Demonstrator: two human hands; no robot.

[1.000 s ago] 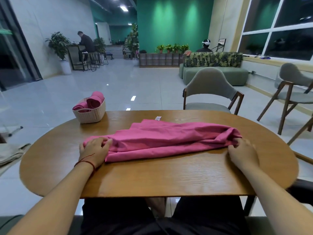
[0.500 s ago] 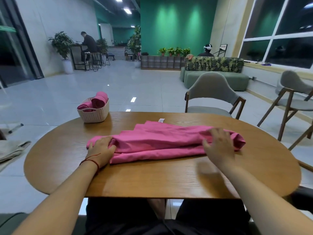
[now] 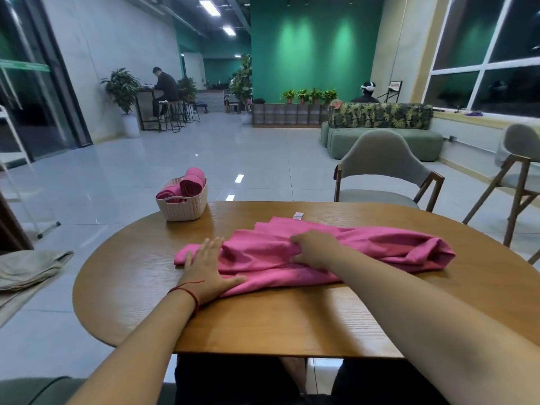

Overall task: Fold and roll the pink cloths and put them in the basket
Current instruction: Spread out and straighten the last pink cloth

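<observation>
Our left hand lies flat, fingers straight, on the left end of the pink cloth on the table, our right hand curls gripping its middle, and the basket with rolled cloths sits far left

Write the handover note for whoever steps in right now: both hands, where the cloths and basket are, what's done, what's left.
Left hand: flat, fingers straight, pressing the left end of the pink cloth onto the table.
Right hand: fingers curled into a fold at the cloth's middle.
Basket: at the table's far left edge, holding rolled cloths.
Done: those rolls are in the basket; this cloth is folded into a long, rumpled band.
Left: smooth it, roll it up, put it in the basket.
</observation>
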